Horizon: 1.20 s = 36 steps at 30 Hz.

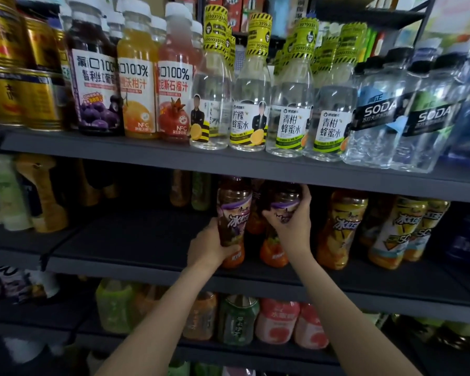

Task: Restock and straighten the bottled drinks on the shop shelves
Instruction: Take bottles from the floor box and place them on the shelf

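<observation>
Two brown iced-tea bottles with purple labels stand side by side on the middle shelf. My left hand grips the lower body of the left bottle. My right hand curls round the upper body of the right bottle, its fingers reaching up near the shelf above. Both bottles are upright at the shelf's front edge.
Yellow-labelled tea bottles stand just right of my hands. The top shelf holds juice bottles, clear honey-water bottles, soda water and gold cans. Green and pink bottles fill the lower shelf.
</observation>
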Motion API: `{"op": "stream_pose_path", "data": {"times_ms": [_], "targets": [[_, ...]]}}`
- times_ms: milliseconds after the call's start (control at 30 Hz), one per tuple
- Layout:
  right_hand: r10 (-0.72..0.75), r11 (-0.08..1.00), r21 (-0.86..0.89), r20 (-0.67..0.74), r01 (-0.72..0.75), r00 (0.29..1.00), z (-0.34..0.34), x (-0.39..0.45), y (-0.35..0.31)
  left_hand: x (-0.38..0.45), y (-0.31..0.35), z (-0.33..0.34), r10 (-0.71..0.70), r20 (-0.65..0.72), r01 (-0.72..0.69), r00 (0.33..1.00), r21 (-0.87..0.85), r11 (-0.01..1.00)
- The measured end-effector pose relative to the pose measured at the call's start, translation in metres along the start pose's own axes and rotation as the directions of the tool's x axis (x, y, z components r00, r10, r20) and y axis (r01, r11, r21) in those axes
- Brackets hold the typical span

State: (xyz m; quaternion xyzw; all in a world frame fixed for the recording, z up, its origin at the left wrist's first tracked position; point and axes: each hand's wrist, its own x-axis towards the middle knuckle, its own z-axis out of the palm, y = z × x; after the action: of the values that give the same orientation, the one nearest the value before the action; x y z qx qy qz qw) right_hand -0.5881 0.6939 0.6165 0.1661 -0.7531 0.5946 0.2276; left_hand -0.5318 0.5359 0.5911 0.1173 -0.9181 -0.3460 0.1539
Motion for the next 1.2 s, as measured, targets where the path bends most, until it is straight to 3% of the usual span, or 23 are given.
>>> {"op": "stream_pose_path", "data": {"times_ms": [133,200,600,733,933,1067,1133,1200], "targets": [[0.165,0.962,-0.242,0.150,-0.126,0.975,0.002,-0.032,0.030,0.002,0.000,0.013,-0.011,-0.077,0.013,0.997,0.030,0.999],[0.235,0.924,-0.338,0.137,-0.178,0.962,-0.001,-0.043,0.039,0.005,-0.002,0.018,0.000,-0.103,0.003,0.995,0.028,1.000],[0.349,0.847,-0.428,-0.001,-0.316,0.937,0.032,-0.006,0.049,0.015,0.007,0.030,-0.043,-0.167,0.054,0.985,0.063,0.997],[0.367,0.814,-0.488,0.014,-0.314,0.930,0.032,0.002,0.054,0.019,0.010,0.031,-0.053,-0.175,0.069,0.983,0.087,0.994],[0.192,0.897,-0.412,0.043,-0.158,0.980,0.017,-0.044,0.049,0.038,0.016,0.042,-0.059,-0.126,0.067,0.990,0.054,0.996],[0.038,0.929,-0.370,0.061,-0.013,0.997,0.022,-0.062,0.025,0.018,-0.007,0.032,-0.085,0.062,0.097,0.994,-0.232,0.968],[-0.036,0.917,-0.396,0.048,0.052,0.998,0.036,-0.073,0.006,-0.016,-0.033,0.018,-0.082,-0.016,0.071,0.997,-0.351,0.934],[-0.100,0.911,-0.393,0.078,0.123,0.992,0.063,-0.096,-0.021,-0.063,-0.069,-0.011,-0.068,-0.182,-0.002,0.981,-0.358,0.934]]}}
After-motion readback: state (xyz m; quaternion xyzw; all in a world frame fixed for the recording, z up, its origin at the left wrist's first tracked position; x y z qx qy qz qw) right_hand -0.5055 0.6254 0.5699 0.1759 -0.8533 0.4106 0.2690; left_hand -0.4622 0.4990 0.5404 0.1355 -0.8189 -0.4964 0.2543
